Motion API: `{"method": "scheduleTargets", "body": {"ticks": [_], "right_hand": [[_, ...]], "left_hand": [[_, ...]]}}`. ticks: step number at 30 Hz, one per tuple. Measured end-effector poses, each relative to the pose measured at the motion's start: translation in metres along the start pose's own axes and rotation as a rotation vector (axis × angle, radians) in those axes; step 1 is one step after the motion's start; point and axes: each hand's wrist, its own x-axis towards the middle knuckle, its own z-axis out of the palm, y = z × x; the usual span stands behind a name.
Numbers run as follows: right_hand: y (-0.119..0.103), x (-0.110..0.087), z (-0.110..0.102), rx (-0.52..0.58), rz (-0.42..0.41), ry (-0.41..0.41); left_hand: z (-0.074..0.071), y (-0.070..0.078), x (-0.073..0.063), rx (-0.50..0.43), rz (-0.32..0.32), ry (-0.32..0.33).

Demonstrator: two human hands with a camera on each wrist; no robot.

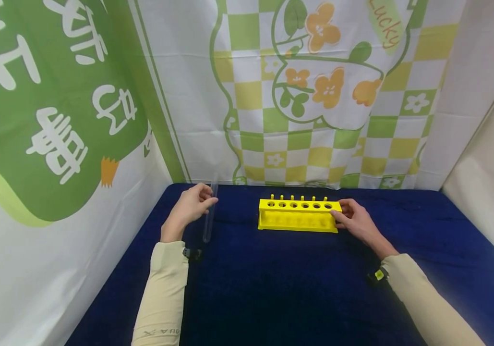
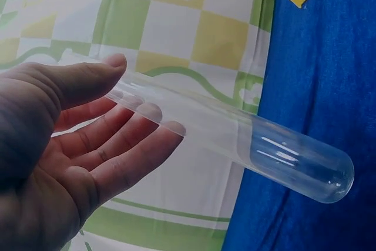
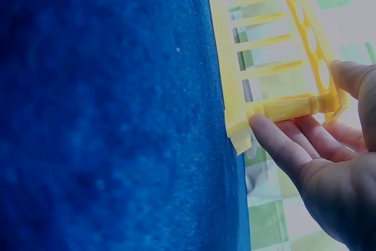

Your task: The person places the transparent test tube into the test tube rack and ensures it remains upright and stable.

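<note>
My left hand (image 1: 192, 204) pinches a clear test tube (image 1: 208, 223) between thumb and fingertips, left of the rack. In the left wrist view the tube (image 2: 282, 156) shows its rounded closed end pointing away from the palm, and nothing is visible inside it. A yellow test tube rack (image 1: 298, 221) stands on the blue cloth, with a row of round holes along its top and several short pegs behind them. My right hand (image 1: 356, 220) grips the rack's right end. The right wrist view shows the thumb at the holed top bar and fingertips against the end post (image 3: 288, 109).
A dark blue cloth (image 1: 272, 288) covers the table. Behind it hangs a checked, flowered curtain (image 1: 251, 96), with a green and white printed sheet (image 1: 56, 120) at the left and a pale sheet (image 1: 488, 182) at the right.
</note>
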Motion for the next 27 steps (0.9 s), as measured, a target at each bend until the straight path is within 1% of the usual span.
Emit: {"method": "scheduleTargets", "body": {"ticks": [4,12,27], "right_hand": [[0.001,0.0,0.0,0.001,-0.002,-0.005],[0.0,0.001,-0.001,0.001,0.001,-0.008],[-0.002,0.0,-0.001,0.01,0.003,-0.01]], "left_hand": [[0.002,0.001,0.001,0.02,0.007,-0.005],[0.006,0.007,0.001,0.026,0.033,0.006],[0.011,0.018,0.001,0.003,0.088,0.044]]}}
